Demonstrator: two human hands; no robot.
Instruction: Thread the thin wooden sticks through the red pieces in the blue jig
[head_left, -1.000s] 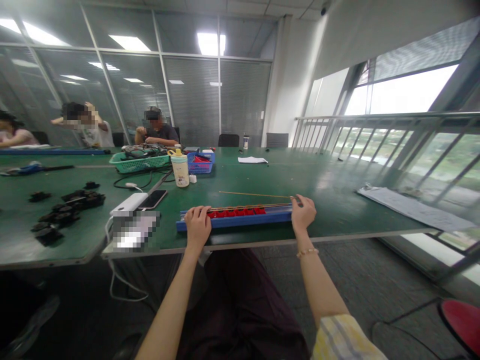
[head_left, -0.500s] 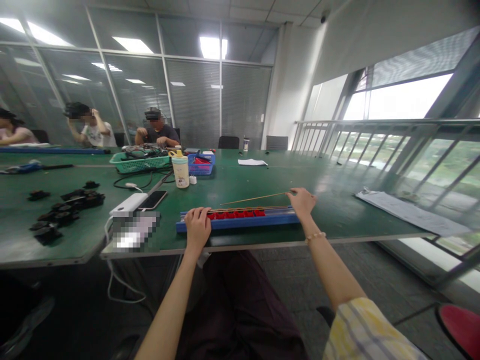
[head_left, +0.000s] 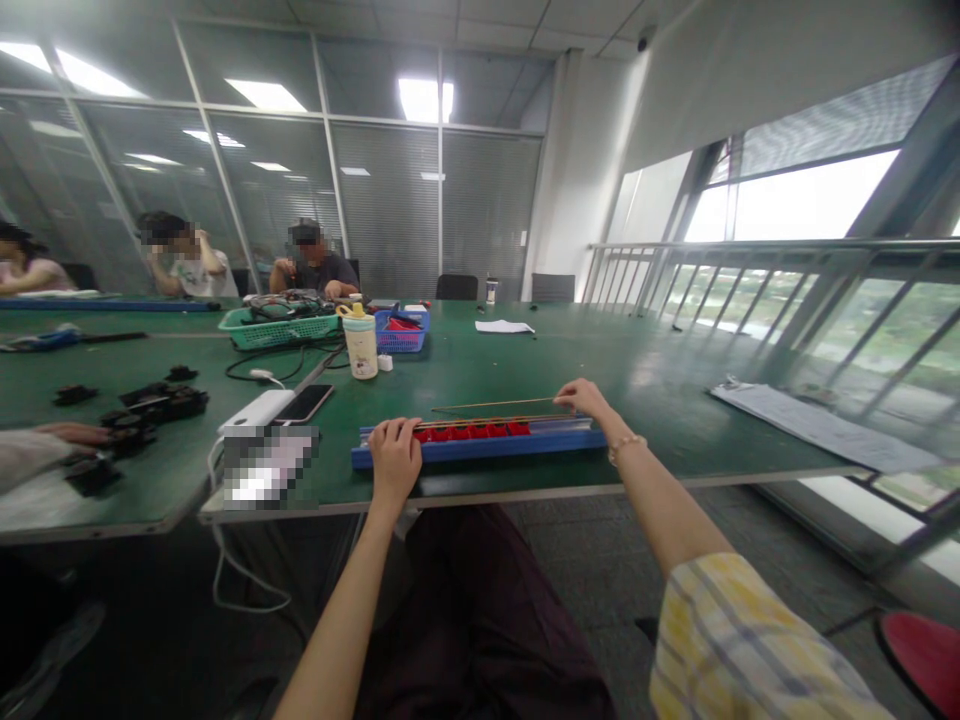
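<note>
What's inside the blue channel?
A row of red pieces, with thin sticks along the far side. The left hand covers part of the left end, contents there unseen; the near wall of the blue channel hides the red pieces' lower parts.

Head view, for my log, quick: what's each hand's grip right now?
Left hand: closed on the blue channel, near its left end.
Right hand: closed, pinching a thin stick at one end.

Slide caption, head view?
Left hand on long blue channel with red pieces; right hand pinching thin tan stick.
</note>
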